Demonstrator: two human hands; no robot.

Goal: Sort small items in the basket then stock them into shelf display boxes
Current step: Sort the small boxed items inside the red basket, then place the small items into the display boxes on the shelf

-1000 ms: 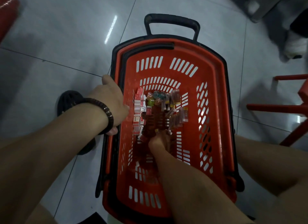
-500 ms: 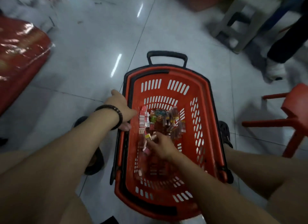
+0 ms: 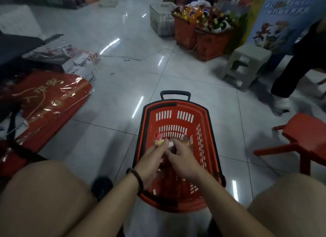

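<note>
Pinching small packets (image 3: 161, 141) (glossy) over slotted basket (image 3: 178, 115).

Both forearms come in from the bottom of the frame and angle toward each other, so the hands meet in the middle, pretty much touching at the fingertips. Left hand (image 3: 153, 159) is back-up to the camera with the fingers curled forward, pinching something small and blurry at the tips. There's a dark beaded bracelet (image 3: 138, 180) on that wrist. Right hand (image 3: 182, 157) is also knuckles-up, fingers bent and closed in toward the left fingertips, too smeared to tell exactly what it grips. Bare knees sit wide apart on either side of the arms.
</note>
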